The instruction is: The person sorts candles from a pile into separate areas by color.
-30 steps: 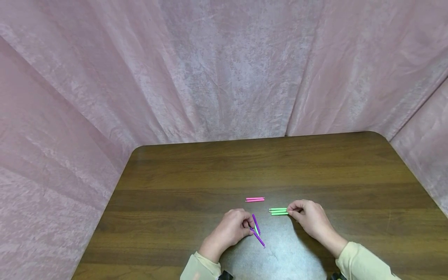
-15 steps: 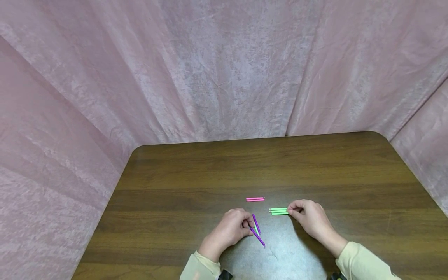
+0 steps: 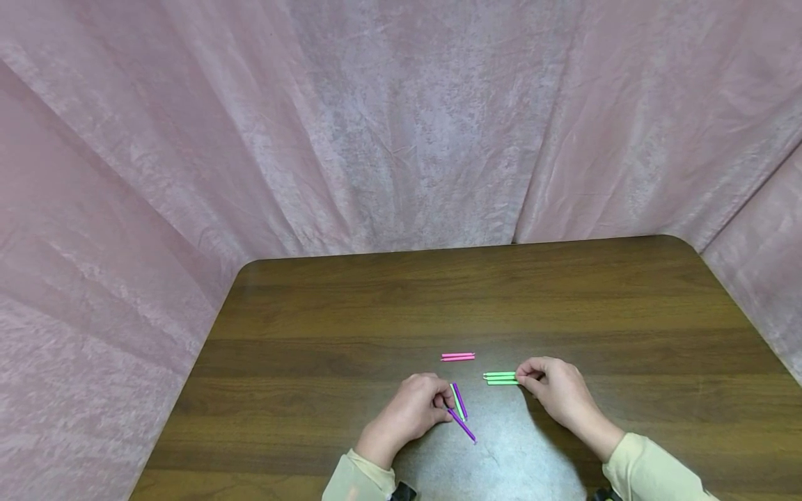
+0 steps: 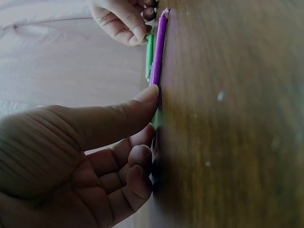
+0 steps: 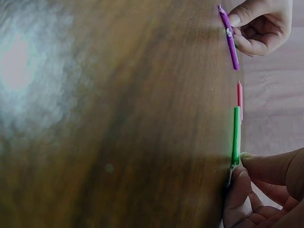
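Thin candles lie on the wooden table. My left hand has its thumb on the upper end of a slanting purple candle, pinching it against curled fingers. Against those fingertips lies a single green candle, with another purple candle along its right side. Farther right, three green candles lie side by side, and my right hand pinches their right ends between thumb and fingers. In the right wrist view a green candle hides the others behind it.
Two pink candles lie parallel just beyond the green group. The brown table has rounded far corners. Pink curtains hang behind it and at both sides.
The single green candle has shifted slightly up and left, showing more of its length beside the upper purple candle. Both hands have stayed almost still.
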`<state>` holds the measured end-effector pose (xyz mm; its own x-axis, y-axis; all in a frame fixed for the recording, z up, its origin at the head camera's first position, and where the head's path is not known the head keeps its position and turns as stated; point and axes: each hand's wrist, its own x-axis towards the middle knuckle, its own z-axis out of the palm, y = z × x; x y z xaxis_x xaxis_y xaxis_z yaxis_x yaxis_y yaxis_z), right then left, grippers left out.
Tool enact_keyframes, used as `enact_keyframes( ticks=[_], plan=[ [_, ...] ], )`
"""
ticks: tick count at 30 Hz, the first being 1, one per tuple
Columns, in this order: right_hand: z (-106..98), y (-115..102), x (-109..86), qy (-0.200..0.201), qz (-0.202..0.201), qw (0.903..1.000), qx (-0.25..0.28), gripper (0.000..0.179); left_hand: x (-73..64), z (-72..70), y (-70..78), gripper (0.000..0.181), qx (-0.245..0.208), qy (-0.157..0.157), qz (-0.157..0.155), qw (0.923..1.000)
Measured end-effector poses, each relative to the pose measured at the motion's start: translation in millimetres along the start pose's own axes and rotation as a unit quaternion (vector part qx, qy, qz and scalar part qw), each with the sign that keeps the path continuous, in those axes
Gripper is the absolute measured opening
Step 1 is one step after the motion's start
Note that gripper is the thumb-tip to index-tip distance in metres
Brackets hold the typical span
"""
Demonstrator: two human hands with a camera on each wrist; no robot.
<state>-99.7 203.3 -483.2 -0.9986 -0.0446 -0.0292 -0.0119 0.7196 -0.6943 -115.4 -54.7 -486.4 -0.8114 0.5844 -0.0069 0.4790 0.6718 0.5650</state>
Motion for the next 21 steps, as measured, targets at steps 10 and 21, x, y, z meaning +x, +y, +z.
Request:
enact_keyframes(
  ticks=[10,21],
  plan=[
    [-0.2,-1.1,-1.8,0.003,0.008,0.9999,0.008,0.006,-1.7,-0.8,-0.2,0.02,0.005,-0.004,-0.002,1.0],
    [1.3,-6.3,-6.7,0.006,0.02,0.9994,0.027,0.006,-2.9,-0.8,-0.5,0.021,0.009,-0.009,0.0,0.9999]
  ],
)
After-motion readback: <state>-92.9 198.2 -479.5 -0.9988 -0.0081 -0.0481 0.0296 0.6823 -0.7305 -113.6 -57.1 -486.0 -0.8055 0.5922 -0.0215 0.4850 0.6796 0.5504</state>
